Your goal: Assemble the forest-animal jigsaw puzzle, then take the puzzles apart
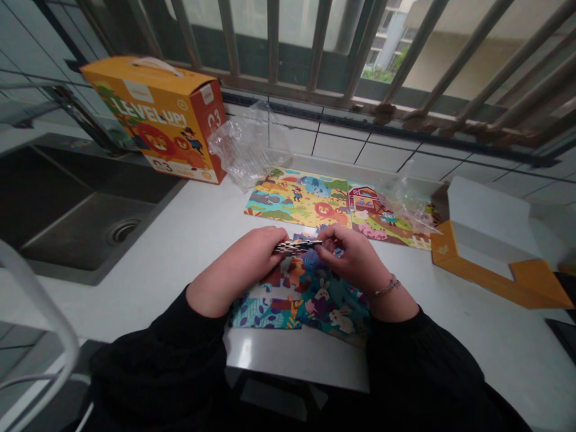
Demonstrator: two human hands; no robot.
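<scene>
My left hand and my right hand are both closed on a thin stack of puzzle pieces, held edge-on between them above the counter. Under my hands lies a partly assembled colourful jigsaw with rabbits and leaves. Two finished puzzle pictures lie farther back: a savanna scene and a farm scene. A bracelet sits on my right wrist.
An orange puzzle box stands at the back left beside a dark sink. Crumpled clear plastic bags lie behind the puzzles. An open orange and white box tray rests at right. Window bars run along the back.
</scene>
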